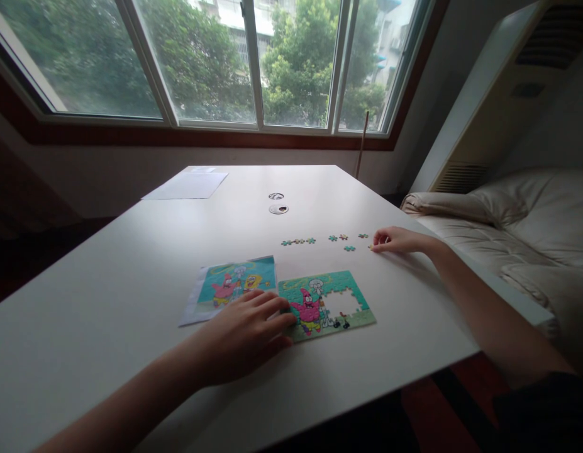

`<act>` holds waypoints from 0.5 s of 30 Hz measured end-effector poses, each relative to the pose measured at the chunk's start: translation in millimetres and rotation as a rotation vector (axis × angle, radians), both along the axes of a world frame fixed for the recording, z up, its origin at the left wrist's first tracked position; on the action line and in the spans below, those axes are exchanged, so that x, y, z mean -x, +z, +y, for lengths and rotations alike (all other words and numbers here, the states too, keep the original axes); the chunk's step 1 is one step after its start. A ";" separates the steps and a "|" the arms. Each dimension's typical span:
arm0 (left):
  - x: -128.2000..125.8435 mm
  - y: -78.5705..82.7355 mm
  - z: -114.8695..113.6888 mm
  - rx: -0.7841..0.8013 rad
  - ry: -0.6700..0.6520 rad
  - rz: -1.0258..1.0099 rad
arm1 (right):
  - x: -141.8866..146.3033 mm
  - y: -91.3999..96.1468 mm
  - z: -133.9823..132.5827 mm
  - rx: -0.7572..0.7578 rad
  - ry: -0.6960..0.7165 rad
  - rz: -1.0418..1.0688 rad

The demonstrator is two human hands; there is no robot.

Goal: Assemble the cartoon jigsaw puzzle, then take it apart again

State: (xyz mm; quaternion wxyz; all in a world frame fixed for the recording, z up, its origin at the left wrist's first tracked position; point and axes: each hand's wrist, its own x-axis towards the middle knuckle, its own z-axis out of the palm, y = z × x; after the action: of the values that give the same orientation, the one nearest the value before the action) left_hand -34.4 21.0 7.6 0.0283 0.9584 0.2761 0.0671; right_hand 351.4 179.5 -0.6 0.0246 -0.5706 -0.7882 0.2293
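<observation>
My left hand lies flat, its fingertips on the left edge of a cartoon jigsaw puzzle. That puzzle has a white gap in its right half, where the table shows through. Partly under the same hand is a printed reference picture with the matching cartoon figures. Farther right, my right hand pinches a small yellowish puzzle piece at the table surface. Loose puzzle pieces lie to the left of these fingers, and a row of several more pieces stretches beyond the puzzle.
Two round cable-hole covers are set in the white table. Paper sheets lie at the far left. A pale sofa and a tall white appliance stand to the right. Windows fill the far wall.
</observation>
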 end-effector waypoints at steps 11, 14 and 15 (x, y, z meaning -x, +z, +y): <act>0.3 0.0 0.1 -0.006 -0.006 -0.022 | 31.4 0.6 -13.7 -0.036 0.131 0.045; -0.2 0.6 0.0 0.013 0.005 0.009 | 33.9 2.3 -16.3 -0.030 0.163 0.058; -0.3 0.6 0.1 0.018 0.007 0.016 | 34.5 2.8 -16.9 -0.030 0.171 0.062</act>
State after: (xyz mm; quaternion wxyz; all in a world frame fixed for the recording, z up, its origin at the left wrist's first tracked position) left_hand -34.1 21.1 8.3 0.0344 0.9577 0.2801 0.0569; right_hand 316.9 162.6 2.2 0.0379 -0.4936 -0.8361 0.2363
